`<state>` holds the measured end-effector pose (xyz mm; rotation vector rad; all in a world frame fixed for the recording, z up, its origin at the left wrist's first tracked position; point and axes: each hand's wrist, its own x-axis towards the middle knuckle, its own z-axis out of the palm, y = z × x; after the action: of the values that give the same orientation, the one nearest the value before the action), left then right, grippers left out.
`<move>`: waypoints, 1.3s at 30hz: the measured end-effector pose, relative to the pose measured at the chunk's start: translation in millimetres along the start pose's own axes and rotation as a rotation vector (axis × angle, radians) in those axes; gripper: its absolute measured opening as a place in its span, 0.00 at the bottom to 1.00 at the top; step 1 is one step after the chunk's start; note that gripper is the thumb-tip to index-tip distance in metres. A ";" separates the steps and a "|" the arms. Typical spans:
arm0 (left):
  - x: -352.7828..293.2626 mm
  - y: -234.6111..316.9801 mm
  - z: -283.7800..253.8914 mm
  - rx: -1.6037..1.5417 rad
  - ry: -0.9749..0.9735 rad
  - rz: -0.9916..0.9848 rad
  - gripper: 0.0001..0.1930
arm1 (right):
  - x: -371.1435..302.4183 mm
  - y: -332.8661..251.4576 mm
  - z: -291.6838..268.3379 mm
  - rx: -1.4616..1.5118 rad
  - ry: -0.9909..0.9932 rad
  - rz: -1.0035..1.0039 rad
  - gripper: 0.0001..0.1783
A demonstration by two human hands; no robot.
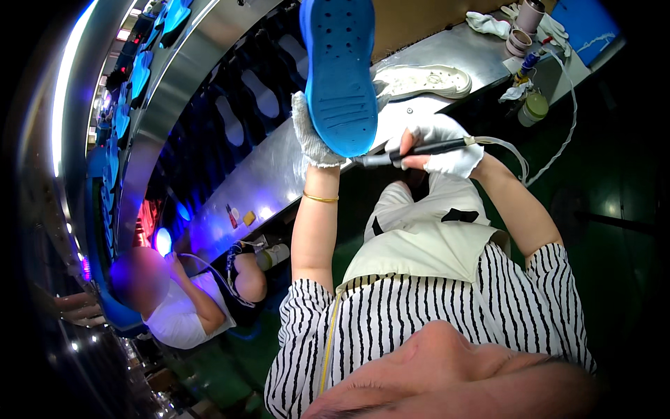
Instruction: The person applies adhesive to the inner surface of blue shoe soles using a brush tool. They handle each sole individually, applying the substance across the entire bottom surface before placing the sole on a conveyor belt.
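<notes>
Far L from where I stand: a row of blue soles [139, 73] along a curved, brushed-metal housing [183, 42]. Next, a co-worker [188, 311] in a white tee sits side-on, hand up by a glowing blue-white oval. Then the long surface [276, 159], smooth shiny metal, running diagonally from lower L to upper R; pale sole-shaped pieces [262, 94] lie in the dark beyond it.

Approx mid: L hand [315, 137], in a ribbed white knit glove, gold bangle on the wrist. Its grip is closed round the blue shoe sole [342, 84], thumb on one side, fingers round the other. Sole's held up over the surface, long axis nearly up-down, leaning a bit L at the top; rounded end points down to the wearer, other end cut off by the frame. Matte, rubbery-looking, w/ small round holes up top & shallow crosswise ridges lower down.

R hand [447, 143], thin white glove w/ bare fingertips: grip closed on a slim dark brush [436, 147], tip pointing L at the sole's lower rim; can't tell if touching. Clear tube [516, 152] trails off its back end.

Beyond, on the surface, a white shoe [426, 82] lies lengthwise; further R, crumpled cloth gloves [488, 25] & a yellow-green jar [534, 109].
</notes>
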<state>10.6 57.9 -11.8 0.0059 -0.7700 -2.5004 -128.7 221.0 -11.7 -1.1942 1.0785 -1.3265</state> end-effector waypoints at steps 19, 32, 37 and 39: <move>-3.9 12.2 11.8 0.013 0.020 -0.054 0.38 | 17.0 -2.6 4.5 -0.289 -0.027 -0.544 0.10; -1.3 10.2 25.2 0.404 0.302 -0.418 0.22 | 5.4 -18.3 -4.9 -0.233 -0.119 -0.278 0.07; -0.1 7.4 22.2 0.528 0.282 -0.424 0.23 | 7.8 -8.9 -5.7 -0.479 -0.112 -0.238 0.06; -2.8 6.6 26.5 0.569 0.244 -0.433 0.23 | 4.0 -5.4 -16.4 -0.513 -0.110 -0.235 0.06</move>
<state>12.2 68.4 13.6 0.7312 -1.4636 -2.4936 -145.6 217.4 -7.9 -1.7976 1.2695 -1.1713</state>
